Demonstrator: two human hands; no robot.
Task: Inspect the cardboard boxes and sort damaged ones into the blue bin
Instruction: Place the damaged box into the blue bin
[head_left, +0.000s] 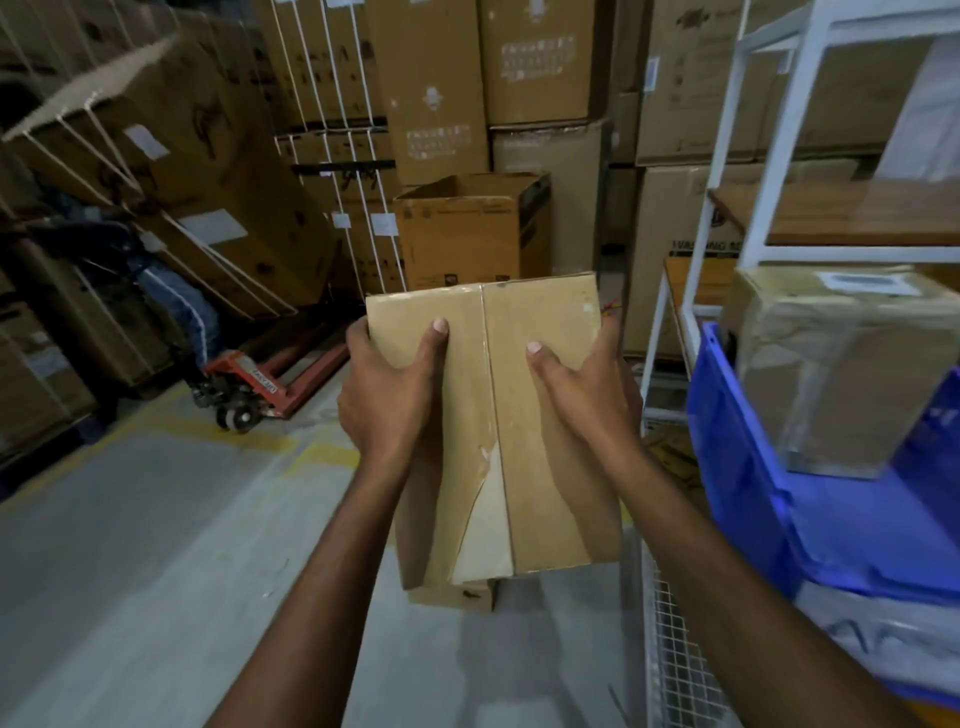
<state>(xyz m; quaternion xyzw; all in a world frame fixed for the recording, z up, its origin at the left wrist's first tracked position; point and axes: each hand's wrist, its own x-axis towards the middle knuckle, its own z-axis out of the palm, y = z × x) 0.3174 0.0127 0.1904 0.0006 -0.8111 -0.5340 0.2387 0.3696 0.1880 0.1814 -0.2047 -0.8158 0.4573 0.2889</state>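
cardboard box (488, 395) in left hand (389, 395), right hand (587, 400); rear carton (675, 218) reads "washing".

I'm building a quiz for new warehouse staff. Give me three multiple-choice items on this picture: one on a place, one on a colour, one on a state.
1. Where is the blue bin relative to the held box?
A. To its left
B. To its right
C. On the floor beneath it

2. What colour is the pallet jack?
A. Orange-red
B. Green
C. White

3. How is the tape along the held box's seam?
A. Intact throughout
B. Absent
C. Torn and peeled at the near end

Answers:
1 B: the bin stands at the box's right.
2 A: its frame is orange-red.
3 C: the seam gapes open towards the person.
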